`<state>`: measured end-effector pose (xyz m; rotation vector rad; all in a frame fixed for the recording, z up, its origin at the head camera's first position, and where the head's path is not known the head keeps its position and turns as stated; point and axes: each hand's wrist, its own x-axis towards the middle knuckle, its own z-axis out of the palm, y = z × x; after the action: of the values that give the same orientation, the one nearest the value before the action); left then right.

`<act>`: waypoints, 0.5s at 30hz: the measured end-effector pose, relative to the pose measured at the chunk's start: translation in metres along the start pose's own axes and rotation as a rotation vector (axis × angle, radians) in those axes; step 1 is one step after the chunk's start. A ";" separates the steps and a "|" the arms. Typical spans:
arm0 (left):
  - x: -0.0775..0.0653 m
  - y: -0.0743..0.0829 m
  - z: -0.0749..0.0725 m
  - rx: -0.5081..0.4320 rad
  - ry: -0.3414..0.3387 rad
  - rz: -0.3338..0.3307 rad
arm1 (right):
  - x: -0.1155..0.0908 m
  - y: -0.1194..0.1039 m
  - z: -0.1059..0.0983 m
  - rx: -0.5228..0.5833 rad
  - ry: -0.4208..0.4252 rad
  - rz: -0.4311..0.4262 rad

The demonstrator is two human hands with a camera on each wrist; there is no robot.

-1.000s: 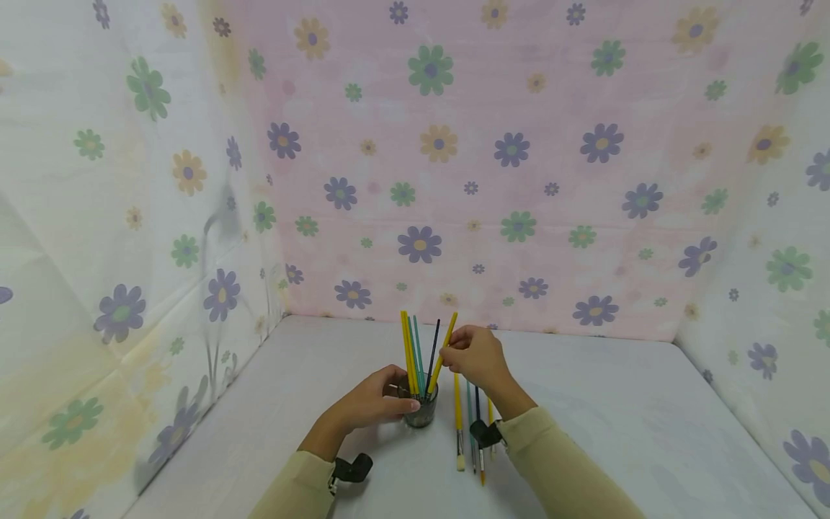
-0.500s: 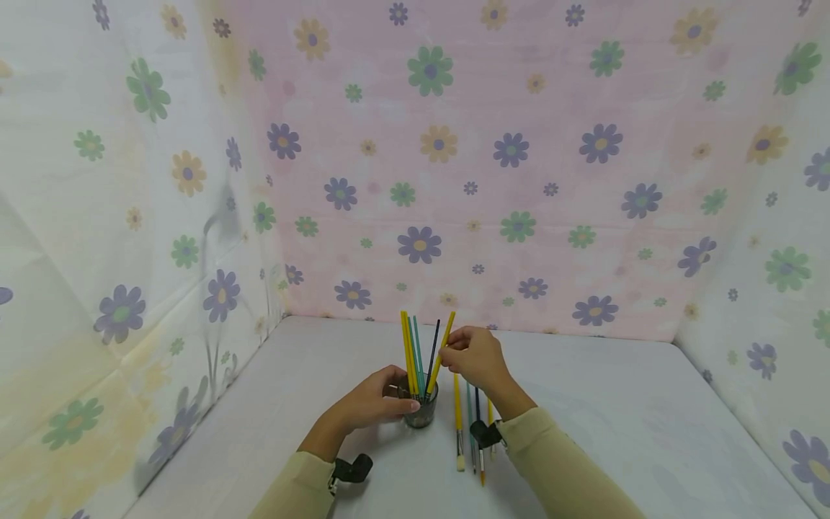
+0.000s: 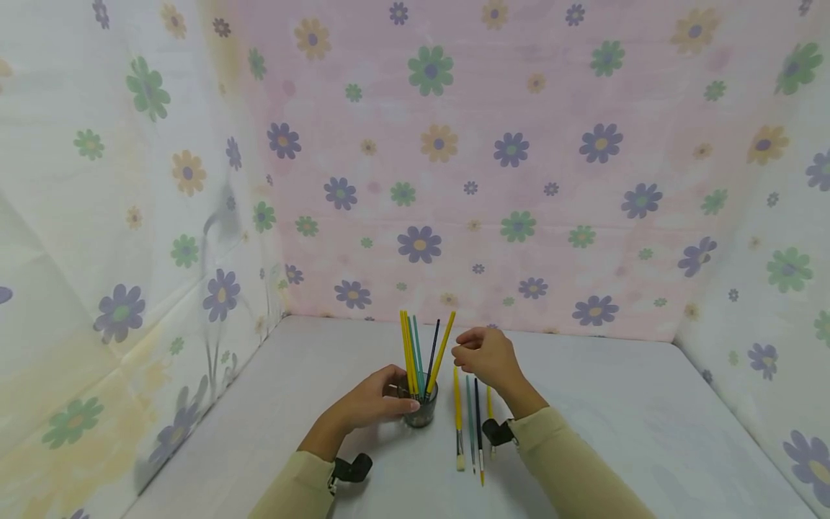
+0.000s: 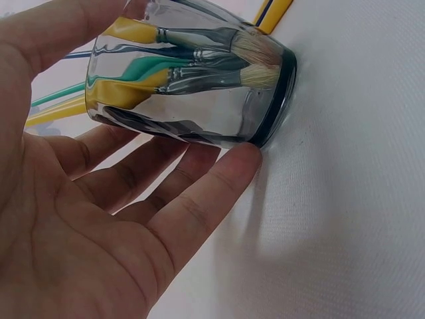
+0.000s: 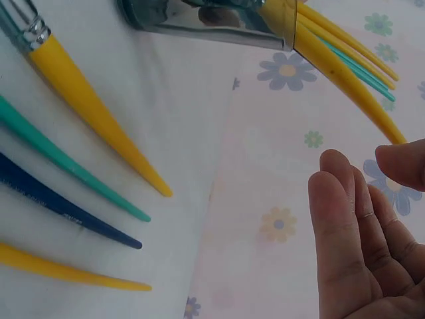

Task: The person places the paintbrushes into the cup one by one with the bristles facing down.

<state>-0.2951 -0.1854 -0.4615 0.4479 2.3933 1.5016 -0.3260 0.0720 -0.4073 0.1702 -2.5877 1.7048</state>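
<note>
A clear glass (image 3: 421,414) stands on the table holding several paintbrushes, bristles down, their yellow, teal and dark blue handles sticking up. My left hand (image 3: 366,400) holds it from the left, thumb in front and fingers around the back; in the left wrist view bristles and metal ferrules show through the glass (image 4: 192,73). To the right of the glass my right hand (image 3: 486,357) hangs in the air, thumb and fingers apart with nothing between them. A yellow paintbrush (image 3: 442,353) leans rightward in the glass, its handle end close to the right fingertips.
Several paintbrushes lie side by side right of the glass, bristles toward me: a yellow one (image 3: 458,411), a teal one (image 3: 470,411), a dark blue one (image 3: 478,418) and another yellow one (image 3: 489,400), partly under the right wrist. Flower-printed cloth (image 3: 454,173) closes off the back and sides.
My right hand has let go of the yellow paintbrush, which now leans in the glass, and has moved a little to the right. The left hand stays on the glass.
</note>
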 end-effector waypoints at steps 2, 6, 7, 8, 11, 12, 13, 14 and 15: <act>0.000 -0.001 0.000 -0.003 0.001 -0.003 | 0.000 0.001 -0.002 -0.009 0.004 0.006; 0.000 -0.001 0.000 -0.004 0.002 -0.001 | 0.000 0.004 -0.005 -0.028 0.011 0.022; 0.000 -0.001 0.000 -0.004 0.001 0.001 | 0.000 0.006 -0.006 -0.033 0.011 0.024; -0.001 -0.001 0.000 -0.003 0.000 0.002 | 0.000 0.008 -0.007 -0.037 0.012 0.031; -0.001 -0.001 0.000 0.001 -0.001 0.006 | 0.001 0.013 -0.010 -0.044 0.014 0.055; -0.001 -0.001 0.000 0.004 -0.001 0.008 | 0.001 0.014 -0.010 -0.044 0.016 0.064; -0.001 -0.001 0.000 0.006 -0.002 0.009 | 0.001 0.016 -0.011 -0.044 0.017 0.070; -0.001 -0.001 0.000 0.008 -0.002 0.011 | 0.001 0.017 -0.012 -0.042 0.017 0.077; -0.001 -0.001 0.000 0.009 -0.002 0.013 | 0.001 0.018 -0.012 -0.046 0.017 0.083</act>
<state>-0.2946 -0.1865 -0.4624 0.4678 2.4010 1.4951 -0.3295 0.0903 -0.4190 0.0473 -2.6540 1.6625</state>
